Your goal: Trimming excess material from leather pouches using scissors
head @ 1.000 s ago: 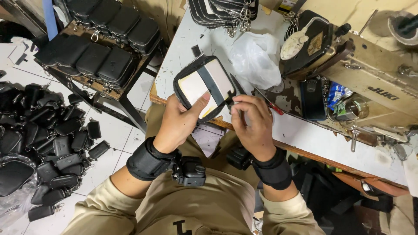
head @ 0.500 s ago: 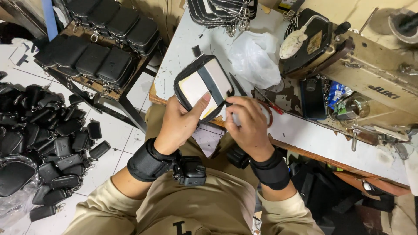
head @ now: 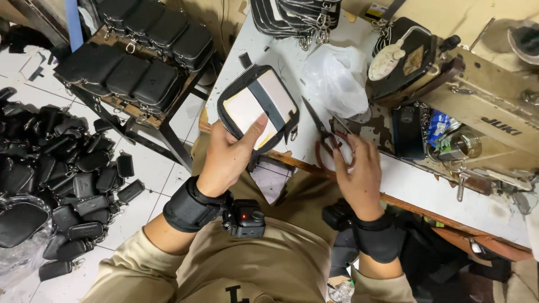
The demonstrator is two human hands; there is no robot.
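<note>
While right hand hides scissors

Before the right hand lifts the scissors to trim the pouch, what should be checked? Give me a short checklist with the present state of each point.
1. Left hand holds the pouch firmly, thumb on its pale inside: ok.
2. Pouch lies open, zipper edge showing: ok.
3. Right hand reaches the scissors on the table: ok.
4. Fingers through the scissor handles: cannot tell, the hand hides them.
5. Plastic bag clear of the blades: ok, it lies beside them.
6. Blades open or closed: appear slightly open.
</note>
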